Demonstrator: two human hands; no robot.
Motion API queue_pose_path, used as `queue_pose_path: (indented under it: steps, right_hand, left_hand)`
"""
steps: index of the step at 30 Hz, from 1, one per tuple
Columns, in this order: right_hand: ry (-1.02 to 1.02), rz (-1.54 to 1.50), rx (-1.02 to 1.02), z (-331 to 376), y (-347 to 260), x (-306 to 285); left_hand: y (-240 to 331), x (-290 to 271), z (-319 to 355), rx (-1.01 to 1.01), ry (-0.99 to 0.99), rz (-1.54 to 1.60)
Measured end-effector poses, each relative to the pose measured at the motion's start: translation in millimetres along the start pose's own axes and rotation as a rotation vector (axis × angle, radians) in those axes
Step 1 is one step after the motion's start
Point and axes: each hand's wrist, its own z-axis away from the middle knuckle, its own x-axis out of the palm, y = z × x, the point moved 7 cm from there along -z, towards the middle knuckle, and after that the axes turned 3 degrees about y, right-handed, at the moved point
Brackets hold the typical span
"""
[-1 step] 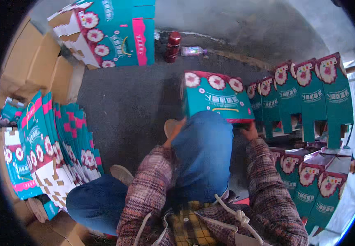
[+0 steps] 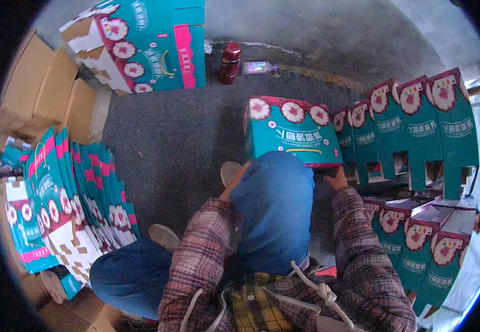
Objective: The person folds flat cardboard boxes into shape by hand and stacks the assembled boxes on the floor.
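A teal and maroon carton (image 2: 292,130) with round fruit pictures and a yellow cord handle sits in front of me, beyond my raised knee. My right hand (image 2: 337,180) grips its near right corner, thumb up along the edge. At the near left edge, my left hand (image 2: 239,180) is closed against the carton, its fingers mostly hidden by my knee and the carton. The knee also covers part of the carton's near side.
Rows of standing teal cartons (image 2: 411,127) line the right side. Flat folded cartons (image 2: 99,182) lean in a stack at left, with brown boxes (image 2: 46,88) behind. A large teal carton stack (image 2: 165,50), a red flask (image 2: 230,63) and a plastic bottle (image 2: 257,68) stand or lie at the far side.
The view has shifted very slightly and is sharper now. Both hands stay at the carton, and nothing has been let go.
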Motion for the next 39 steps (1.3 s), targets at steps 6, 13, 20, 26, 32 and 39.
queue_pose_path:
  steps: [6, 13, 20, 26, 32, 39]
  right_hand:
    - [0.051, -0.468, 0.145, 3.0, -28.6, 47.4]
    - [0.254, 0.319, -0.553, 14.1, -246.2, 67.3]
    - [0.305, 0.651, -0.392, 4.6, -291.8, 180.7]
    - [0.154, 0.517, -0.283, -2.4, -303.9, 173.4]
    - [0.224, 0.610, -0.246, -26.6, -288.2, 165.1]
    - [-0.031, 0.623, -0.288, -45.7, -289.8, 198.0]
  left_hand:
    - [-42.0, 3.9, 16.1, -0.144, -0.121, 0.203]
    - [-43.2, 7.4, 11.5, -0.165, -0.104, 0.281]
    - [-54.1, -4.9, 18.3, -0.219, -0.054, 0.485]
    - [-45.9, -66.1, 70.6, -0.521, -0.061, 0.470]
    - [95.7, -122.1, 123.5, -0.417, 0.137, 0.557]
    - [122.8, -248.7, 257.3, -0.308, 0.532, 0.176]
